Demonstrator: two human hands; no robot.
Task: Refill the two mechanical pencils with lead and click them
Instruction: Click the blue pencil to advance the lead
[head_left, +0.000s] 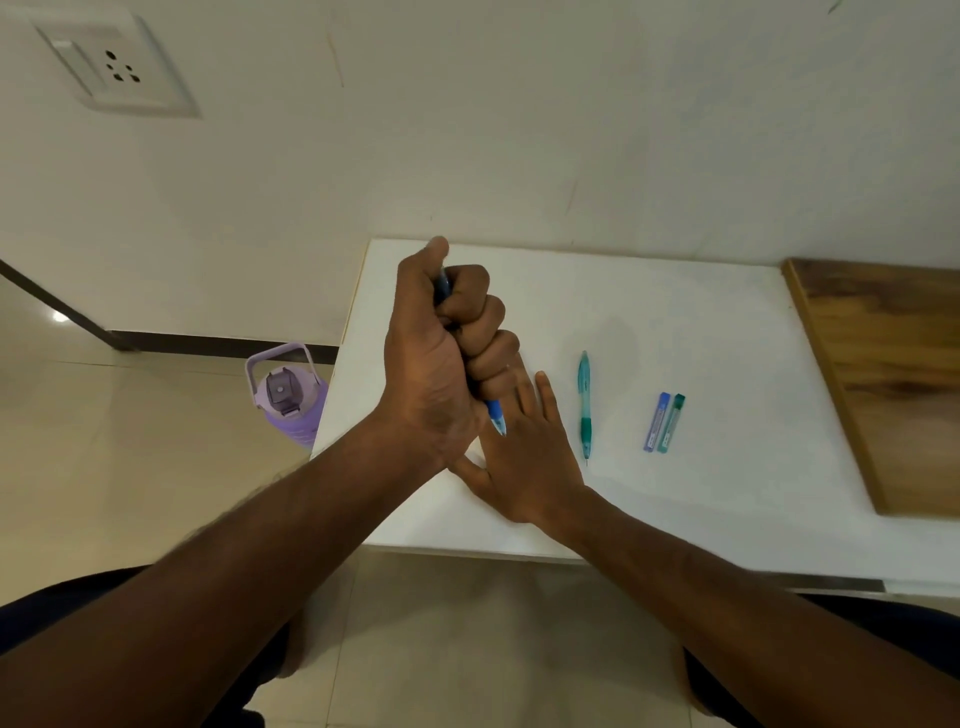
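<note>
We see two mechanical pencils. The blue pencil (494, 413) is held in the left hand (436, 358), whose fingers (480, 319) are curled tight around its barrel in a fist, thumb set on the upper end. Its long axis runs steeply, slightly tilted, with the tip pointing down and toward us, just over the back of the right hand (524, 457). That right hand lies flat on the white table (701, 322), fingers loosely spread and holding nothing.

The teal pencil (585, 405) lies on the table just right of the right hand, its long axis running away from us, tip pointing toward the near edge.

We count two lead tubes, one blue (656, 421) and one green (671, 422), side by side and touching, lying roughly parallel to the teal pencil, further right.
</note>
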